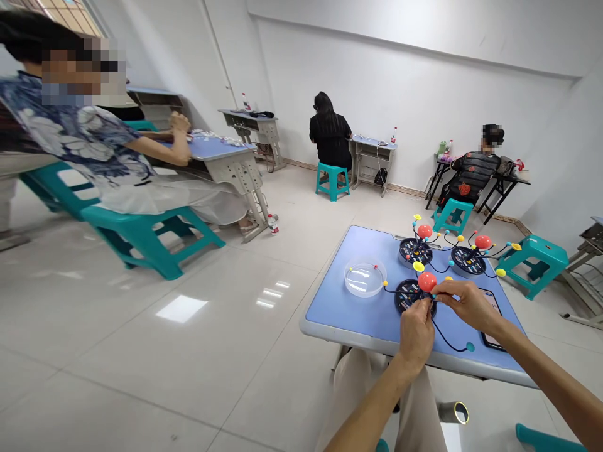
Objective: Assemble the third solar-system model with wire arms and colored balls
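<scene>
My left hand (pixel 417 333) and my right hand (pixel 466 307) meet over a round black studded base (pixel 407 296) at the near end of a blue table (pixel 348 320). A red ball (pixel 427 282) stands above this base on a thin stem, with thin dark wires ending in yellow and teal beads. The fingers of both hands pinch at its edge, partly hiding it. Two similar bases with red balls (pixel 415 252) (pixel 468 260) stand farther back. A clear round plastic dish (pixel 365 278) lies to the left. A phone (pixel 492 307) lies partly under my right hand.
A seated person in a floral top (pixel 80 135) works at a blue desk (pixel 221 147) to the left. Two other people sit at desks by the far walls. Teal stools (pixel 532 263) stand around my table. A water bottle (pixel 272 224) stands on the tiled floor.
</scene>
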A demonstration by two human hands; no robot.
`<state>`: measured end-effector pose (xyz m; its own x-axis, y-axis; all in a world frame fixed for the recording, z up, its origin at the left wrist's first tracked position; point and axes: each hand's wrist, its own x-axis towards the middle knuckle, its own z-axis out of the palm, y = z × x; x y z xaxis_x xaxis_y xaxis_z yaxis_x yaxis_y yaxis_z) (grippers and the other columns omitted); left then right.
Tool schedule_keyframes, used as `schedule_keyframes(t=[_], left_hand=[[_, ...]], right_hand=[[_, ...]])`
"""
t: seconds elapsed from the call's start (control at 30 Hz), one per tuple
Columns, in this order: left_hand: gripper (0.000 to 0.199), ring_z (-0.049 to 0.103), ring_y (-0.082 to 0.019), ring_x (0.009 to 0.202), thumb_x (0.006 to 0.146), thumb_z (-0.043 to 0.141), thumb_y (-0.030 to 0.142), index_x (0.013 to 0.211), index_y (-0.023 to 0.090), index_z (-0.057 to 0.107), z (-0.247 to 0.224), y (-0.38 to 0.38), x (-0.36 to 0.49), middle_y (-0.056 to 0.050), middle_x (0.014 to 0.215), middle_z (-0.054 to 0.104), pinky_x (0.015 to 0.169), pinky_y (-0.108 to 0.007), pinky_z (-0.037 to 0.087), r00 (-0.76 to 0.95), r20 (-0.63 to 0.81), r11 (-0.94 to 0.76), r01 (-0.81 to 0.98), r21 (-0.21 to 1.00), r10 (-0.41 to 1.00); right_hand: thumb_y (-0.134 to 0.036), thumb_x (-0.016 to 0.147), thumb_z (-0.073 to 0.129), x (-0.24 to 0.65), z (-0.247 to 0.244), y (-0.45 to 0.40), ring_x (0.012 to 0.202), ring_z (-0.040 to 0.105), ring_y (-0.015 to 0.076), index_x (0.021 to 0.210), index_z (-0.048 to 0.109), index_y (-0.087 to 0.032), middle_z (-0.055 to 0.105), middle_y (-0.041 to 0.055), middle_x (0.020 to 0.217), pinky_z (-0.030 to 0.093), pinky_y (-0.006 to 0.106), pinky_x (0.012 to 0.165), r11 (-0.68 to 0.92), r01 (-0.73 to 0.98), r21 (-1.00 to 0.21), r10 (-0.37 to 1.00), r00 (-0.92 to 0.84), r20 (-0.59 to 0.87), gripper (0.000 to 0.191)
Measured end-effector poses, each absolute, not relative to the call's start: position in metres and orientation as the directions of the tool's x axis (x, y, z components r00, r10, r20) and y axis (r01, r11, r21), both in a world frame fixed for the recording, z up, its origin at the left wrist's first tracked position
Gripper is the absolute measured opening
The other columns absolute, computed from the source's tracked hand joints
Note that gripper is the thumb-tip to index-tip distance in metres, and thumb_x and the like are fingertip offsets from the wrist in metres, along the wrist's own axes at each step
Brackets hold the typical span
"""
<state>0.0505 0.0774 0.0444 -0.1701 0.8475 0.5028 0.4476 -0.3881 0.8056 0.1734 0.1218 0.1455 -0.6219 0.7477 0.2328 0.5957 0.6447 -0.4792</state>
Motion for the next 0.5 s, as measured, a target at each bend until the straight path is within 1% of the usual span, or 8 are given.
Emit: schedule_keyframes(t=[0.1,0.23,0.3,0.33,0.4,0.5], left_hand=[[0.026,0.069,-0.020,0.076,0.091,0.041,0.007,0.093,0.016,0.066,0.0434,0.0775,0.0504,-0.008,0.084,0.073,0.069,-0.030,0.053,-0.168,0.514,-0.402,0.440,0.803,0.841],[0.028,0.067,-0.018,0.070,0.091,0.039,0.007,0.090,0.017,0.066,0.0443,0.0770,0.0497,-0.007,0.079,0.072,0.065,-0.028,0.050,-0.164,0.516,-0.413,0.423,0.807,0.841],[0.029,0.065,-0.017,0.068,0.091,0.038,0.006,0.088,0.017,0.066,0.0455,0.0766,0.0493,-0.006,0.077,0.071,0.063,-0.027,0.049,-0.169,0.511,-0.413,0.406,0.815,0.843],[0.030,0.064,-0.016,0.067,0.090,0.038,0.006,0.088,0.017,0.066,0.0459,0.0763,0.0492,-0.005,0.075,0.071,0.062,-0.026,0.049,-0.174,0.508,-0.412,0.398,0.820,0.843],[0.030,0.063,-0.015,0.065,0.089,0.039,0.005,0.088,0.017,0.066,0.0461,0.0759,0.0487,-0.004,0.073,0.070,0.061,-0.026,0.048,-0.182,0.500,-0.404,0.389,0.828,0.847],[0.030,0.063,-0.015,0.064,0.086,0.040,0.002,0.086,0.018,0.065,0.0449,0.0761,0.0478,-0.004,0.072,0.070,0.062,-0.025,0.048,-0.171,0.489,-0.393,0.401,0.828,0.856]], right_hand=[[-0.018,0.093,0.045,0.1715,0.1472,0.1201,0.077,0.063,0.0193,0.090,0.070,-0.020,0.072,0.0066,0.087,0.050,0.031,0.069,0.731,0.574,-0.370,0.676,-0.685,0.273,0.024],[-0.006,0.093,0.034,0.1674,0.1497,0.1157,0.075,0.057,0.0192,0.086,0.067,-0.018,0.067,0.0082,0.081,0.044,0.029,0.060,0.847,0.521,-0.101,0.528,-0.805,0.273,0.035],[-0.002,0.091,0.032,0.1659,0.1506,0.1136,0.073,0.053,0.0192,0.083,0.064,-0.017,0.064,0.0078,0.079,0.042,0.029,0.058,0.870,0.493,0.003,0.477,-0.843,0.250,0.037],[-0.001,0.091,0.031,0.1656,0.1510,0.1130,0.072,0.052,0.0191,0.082,0.063,-0.017,0.063,0.0076,0.078,0.041,0.029,0.058,0.874,0.485,0.032,0.463,-0.852,0.244,0.037],[-0.001,0.091,0.032,0.1655,0.1520,0.1123,0.069,0.050,0.0182,0.079,0.061,-0.016,0.061,0.0066,0.075,0.039,0.028,0.057,0.878,0.476,0.054,0.450,-0.858,0.248,0.035],[-0.003,0.093,0.031,0.1659,0.1539,0.1127,0.064,0.048,0.0164,0.076,0.059,-0.017,0.058,0.0049,0.070,0.037,0.027,0.055,0.876,0.482,0.021,0.459,-0.846,0.272,0.035]])
